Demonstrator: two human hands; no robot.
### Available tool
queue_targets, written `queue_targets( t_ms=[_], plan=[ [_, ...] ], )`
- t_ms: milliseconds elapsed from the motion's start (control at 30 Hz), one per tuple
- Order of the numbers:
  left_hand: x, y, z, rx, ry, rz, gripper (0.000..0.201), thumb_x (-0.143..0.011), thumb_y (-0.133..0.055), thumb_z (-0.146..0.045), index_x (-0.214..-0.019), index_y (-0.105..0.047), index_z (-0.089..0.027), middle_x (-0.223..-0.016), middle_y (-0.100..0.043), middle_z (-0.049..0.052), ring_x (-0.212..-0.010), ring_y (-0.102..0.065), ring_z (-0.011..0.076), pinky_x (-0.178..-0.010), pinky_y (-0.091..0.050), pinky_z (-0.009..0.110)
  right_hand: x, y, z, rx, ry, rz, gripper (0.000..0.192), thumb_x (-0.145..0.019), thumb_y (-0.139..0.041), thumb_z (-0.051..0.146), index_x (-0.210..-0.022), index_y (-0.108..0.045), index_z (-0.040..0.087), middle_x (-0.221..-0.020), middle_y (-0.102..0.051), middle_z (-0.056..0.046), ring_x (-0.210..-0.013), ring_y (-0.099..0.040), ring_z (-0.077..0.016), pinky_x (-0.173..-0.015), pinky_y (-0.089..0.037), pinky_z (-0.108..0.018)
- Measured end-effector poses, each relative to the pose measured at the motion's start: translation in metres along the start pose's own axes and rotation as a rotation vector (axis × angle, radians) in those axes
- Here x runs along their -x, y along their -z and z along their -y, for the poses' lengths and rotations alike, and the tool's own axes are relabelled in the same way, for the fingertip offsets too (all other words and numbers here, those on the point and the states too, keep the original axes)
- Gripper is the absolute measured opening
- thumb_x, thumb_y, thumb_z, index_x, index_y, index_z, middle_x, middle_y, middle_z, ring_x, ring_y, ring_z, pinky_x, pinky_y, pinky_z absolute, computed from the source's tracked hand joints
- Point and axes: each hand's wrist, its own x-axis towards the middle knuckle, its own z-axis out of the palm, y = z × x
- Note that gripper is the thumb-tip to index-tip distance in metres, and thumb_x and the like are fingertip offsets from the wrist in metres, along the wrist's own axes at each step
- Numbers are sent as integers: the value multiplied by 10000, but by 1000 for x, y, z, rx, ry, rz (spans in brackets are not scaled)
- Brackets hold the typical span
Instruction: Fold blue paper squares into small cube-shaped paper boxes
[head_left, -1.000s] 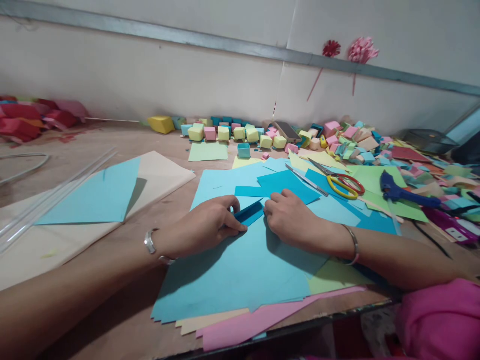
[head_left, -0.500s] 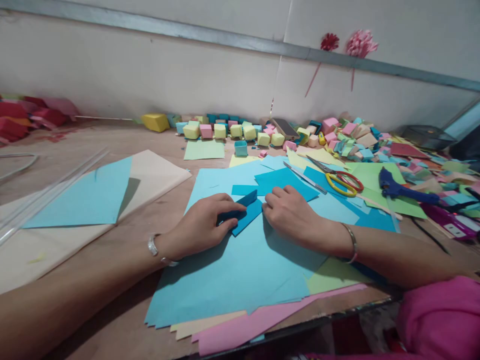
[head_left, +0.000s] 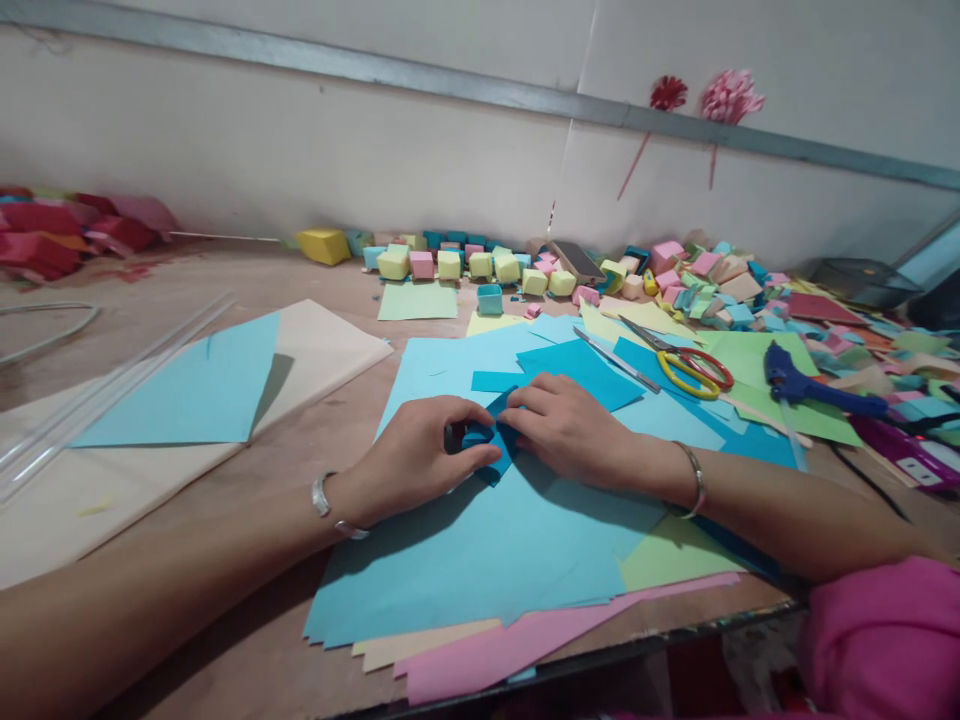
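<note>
My left hand (head_left: 416,455) and my right hand (head_left: 566,425) meet over a small folded piece of dark blue paper (head_left: 491,440). Both hands pinch it, fingers curled on its folds. It lies on a stack of light blue sheets (head_left: 480,540), with pink, green and cream sheets under them. Each wrist has a metal bangle. Most of the folded piece is hidden by my fingers.
Scissors with yellow and red handles (head_left: 686,365) and a blue glue gun (head_left: 810,385) lie to the right. Several small folded paper boxes (head_left: 480,265) line the wall. A blue sheet on cream paper (head_left: 195,385) and clear rods (head_left: 97,395) lie left. The table edge (head_left: 600,655) is near.
My hands have come together on the dark blue paper. It lay as a long flat strip between them and is now folded up small under my fingers.
</note>
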Motion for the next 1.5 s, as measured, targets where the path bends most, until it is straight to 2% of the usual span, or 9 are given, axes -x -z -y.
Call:
queue_targets(
  t_ms=[300,433,533,633,767,1033,1167,1267,1500],
  plan=[
    [-1,-1,4,-92,19,12,189,-875,-525,-258,-822,-691,-185,-820,-719,19,-747,-626,173,-675,-430,277,1,11,2,40,30,-66,247,-971,-437,175,-803,-617,178,-829,-620,-57,-829,-418,-184,-680,-228,-331],
    [-1,-2,7,-114,24,29,180,-864,-525,-249,-890,-699,-206,-847,-723,11,-741,-622,172,-665,-422,278,3,20,7,39,89,113,145,-919,-522,157,-793,-588,183,-803,-593,-48,-784,-404,-179,-634,-184,-332],
    [0,-3,8,-134,30,47,202,-854,-529,-254,-931,-714,-227,-822,-721,8,-709,-617,174,-648,-412,280,5,25,14,14,113,257,73,-885,-548,128,-912,-595,176,-864,-585,-60,-750,-406,-169,-621,-190,-325],
    [0,-3,8,-143,32,68,221,-850,-524,-246,-947,-722,-243,-790,-711,4,-700,-612,175,-642,-404,281,5,27,20,7,100,301,129,-918,-489,126,-1001,-582,157,-912,-576,-81,-749,-417,-168,-617,-206,-323],
    [0,-1,5,-159,42,89,189,-847,-523,-237,-882,-708,-222,-685,-654,-3,-615,-556,162,-584,-371,279,5,28,24,3,54,314,164,-922,-423,88,-979,-566,146,-888,-565,-79,-706,-396,-166,-593,-185,-326],
    [3,-2,8,-203,-251,1,246,-844,-497,-130,-867,-730,-203,-918,-610,79,-884,-549,219,-774,-430,345,9,29,24,5,-52,306,167,-856,-457,28,-791,-559,143,-802,-554,-74,-651,-337,-152,-568,-139,-332],
    [3,-5,12,-163,-340,47,304,-894,-431,-110,-932,-724,-182,-907,-623,82,-875,-560,206,-762,-445,329,9,28,23,10,-30,308,144,-911,-476,96,-896,-607,154,-836,-559,-77,-682,-366,-154,-579,-167,-326],
    [2,-5,11,-203,-373,56,312,-897,-418,-100,-920,-722,-171,-890,-626,84,-851,-563,206,-753,-444,336,5,28,24,31,-2,313,177,-962,-445,157,-1018,-612,171,-883,-570,-78,-722,-406,-165,-597,-212,-323],
    [5,-4,0,-226,-330,65,212,-895,-485,-157,-899,-697,-154,-843,-613,83,-841,-546,219,-744,-439,347,6,31,23,8,78,340,177,-971,-416,143,-960,-593,145,-885,-586,-74,-787,-460,-183,-670,-304,-336]
  ],
)
